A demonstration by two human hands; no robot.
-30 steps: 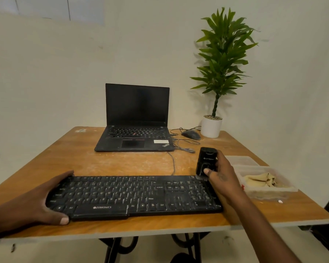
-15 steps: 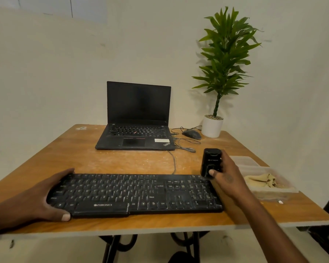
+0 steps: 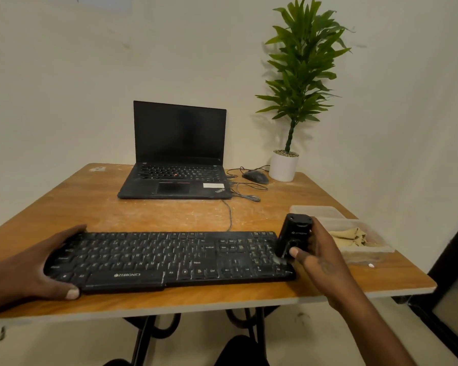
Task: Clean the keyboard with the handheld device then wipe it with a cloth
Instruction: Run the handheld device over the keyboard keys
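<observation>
A black keyboard (image 3: 169, 260) lies along the near edge of the wooden table (image 3: 117, 210). My left hand (image 3: 37, 268) grips its left end, fingers over the far edge and thumb at the front. My right hand (image 3: 315, 254) holds a small black handheld device (image 3: 292, 233) upright, its lower end on the keyboard's right end over the number keys. A beige cloth (image 3: 351, 237) lies crumpled in a clear plastic box (image 3: 365, 250) just right of that hand.
An open black laptop (image 3: 177, 165) stands at the back middle, with a mouse (image 3: 255, 177) and loose cables beside it. A potted plant (image 3: 288, 154) occupies the back right corner. The box's lid (image 3: 315, 211) lies behind the box.
The device in my right hand has moved down from behind the keyboard's far right corner onto its right end. My left hand stays on the keyboard's left end.
</observation>
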